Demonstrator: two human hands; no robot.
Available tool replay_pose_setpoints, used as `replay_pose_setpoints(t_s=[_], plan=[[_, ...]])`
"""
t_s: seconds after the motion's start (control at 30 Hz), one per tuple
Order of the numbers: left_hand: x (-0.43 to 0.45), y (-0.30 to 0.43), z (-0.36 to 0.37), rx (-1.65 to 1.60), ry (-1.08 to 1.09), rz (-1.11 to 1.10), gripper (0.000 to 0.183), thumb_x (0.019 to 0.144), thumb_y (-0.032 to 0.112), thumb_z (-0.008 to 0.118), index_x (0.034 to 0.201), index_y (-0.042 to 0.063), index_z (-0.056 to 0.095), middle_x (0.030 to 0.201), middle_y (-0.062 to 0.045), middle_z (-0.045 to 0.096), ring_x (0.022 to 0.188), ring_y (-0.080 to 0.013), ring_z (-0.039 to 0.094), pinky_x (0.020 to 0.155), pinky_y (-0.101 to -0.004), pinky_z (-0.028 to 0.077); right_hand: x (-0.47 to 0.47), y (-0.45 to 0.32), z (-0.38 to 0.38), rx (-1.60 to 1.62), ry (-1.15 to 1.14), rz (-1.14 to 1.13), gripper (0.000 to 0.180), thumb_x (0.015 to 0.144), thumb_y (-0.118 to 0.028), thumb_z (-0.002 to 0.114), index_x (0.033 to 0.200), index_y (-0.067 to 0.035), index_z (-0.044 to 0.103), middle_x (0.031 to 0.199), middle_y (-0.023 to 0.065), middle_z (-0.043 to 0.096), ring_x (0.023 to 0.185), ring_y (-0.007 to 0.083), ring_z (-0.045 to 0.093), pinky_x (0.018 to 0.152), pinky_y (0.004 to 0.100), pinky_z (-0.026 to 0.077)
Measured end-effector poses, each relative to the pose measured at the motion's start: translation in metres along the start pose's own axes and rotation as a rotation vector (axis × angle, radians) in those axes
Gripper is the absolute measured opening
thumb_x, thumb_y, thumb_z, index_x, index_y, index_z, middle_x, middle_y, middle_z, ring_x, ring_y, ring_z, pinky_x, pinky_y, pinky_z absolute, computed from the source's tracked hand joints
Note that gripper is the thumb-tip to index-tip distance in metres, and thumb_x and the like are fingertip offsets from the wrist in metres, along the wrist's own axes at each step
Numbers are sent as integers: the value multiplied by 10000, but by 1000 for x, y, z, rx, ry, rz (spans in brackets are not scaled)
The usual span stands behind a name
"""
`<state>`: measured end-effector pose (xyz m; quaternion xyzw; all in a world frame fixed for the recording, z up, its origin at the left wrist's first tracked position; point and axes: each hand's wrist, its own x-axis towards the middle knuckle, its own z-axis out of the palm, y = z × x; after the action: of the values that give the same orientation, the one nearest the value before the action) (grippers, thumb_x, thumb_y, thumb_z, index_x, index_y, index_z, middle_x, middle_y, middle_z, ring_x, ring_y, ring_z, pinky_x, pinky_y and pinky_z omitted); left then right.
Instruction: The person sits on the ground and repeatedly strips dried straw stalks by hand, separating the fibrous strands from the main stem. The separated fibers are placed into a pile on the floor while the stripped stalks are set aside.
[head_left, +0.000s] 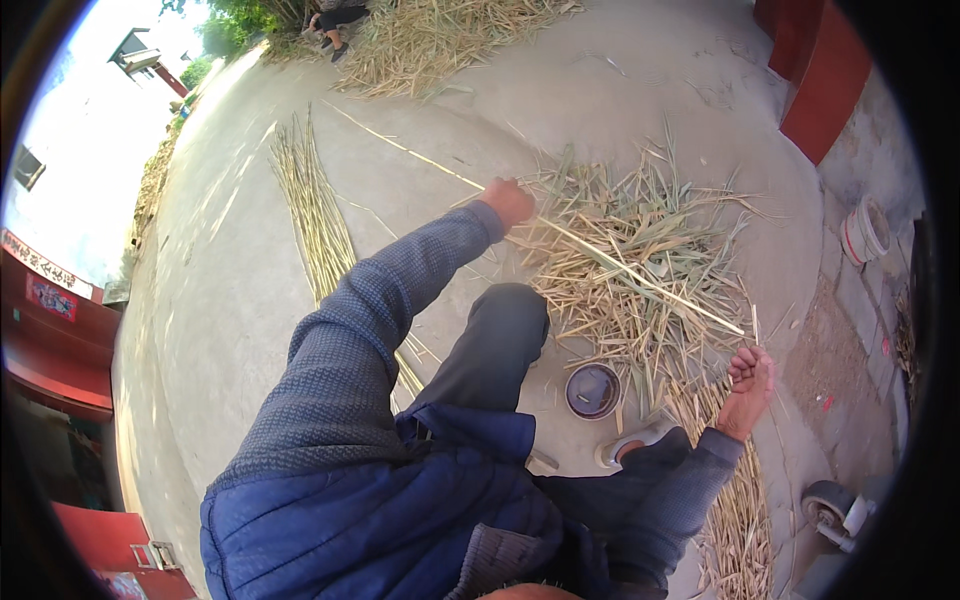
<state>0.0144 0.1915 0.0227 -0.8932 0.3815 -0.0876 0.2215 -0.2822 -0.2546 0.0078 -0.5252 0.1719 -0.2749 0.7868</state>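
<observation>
My left hand (508, 202) is closed around a long pale reed-like stalk (637, 274). One end of the stalk reaches toward the upper left, and the other slants down to the right over a heap of leaf and stalk scraps (630, 247). Beyond that lower end, my right hand (750, 379) is raised with curled fingers. A short pale piece (755, 322) shows just above its fingertips; whether the fingers hold it is unclear. Below the right hand lies a bundle of dry stalks (739, 502), partly covered by my right forearm.
Peeled-looking stalks (319, 217) lie bundled at left. Between my legs stands a small bowl (568, 391) of dark liquid. Another scrap heap (450, 45) is at the top, beside a seated person (337, 22). At right are a white bucket (866, 229) and a wheel (827, 504).
</observation>
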Motion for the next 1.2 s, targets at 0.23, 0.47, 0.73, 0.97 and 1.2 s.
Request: replay_pose_setpoints(t_s=[0.23,0.47,0.73,0.97,1.2], plan=[[-136,-110,-10,229,-203,-158,181,713,76,716,877,77,639,807,-60,682,894,-268,665,633,-382,563,3,15,-10,-206,-64,147,290,996,-260,617,1146,-13,634,958,77,698,787,117,651,657,221,514],[-259,-201,22,361,-328,-252,37,793,139,664,781,104,663,774,-41,698,873,-249,655,620,-381,539,6,34,-19,-393,-56,219,261,977,-248,649,1131,-38,657,942,56,705,767,101,656,633,207,507],[-415,-152,186,123,-1270,-202,228,964,360,532,971,260,737,1000,24,722,1042,-192,641,901,-437,453,15,68,-18,-659,-163,371,230,925,-217,664,1081,-49,680,912,27,698,776,90,662,628,217,509],[-390,-43,157,-294,-1026,3,215,781,259,672,947,131,722,975,-115,736,968,-317,707,847,-446,561,65,84,21,-1326,-111,-374,843,790,-326,786,1486,-24,418,1240,249,639,1081,358,660,970,402,501],[-98,-4,-8,-407,-13,-106,258,846,174,724,1061,59,638,935,-129,707,894,-340,660,776,-443,505,19,208,36,-1190,-233,87,383,837,-282,680,1124,-29,676,963,193,715,935,351,684,850,437,531]])
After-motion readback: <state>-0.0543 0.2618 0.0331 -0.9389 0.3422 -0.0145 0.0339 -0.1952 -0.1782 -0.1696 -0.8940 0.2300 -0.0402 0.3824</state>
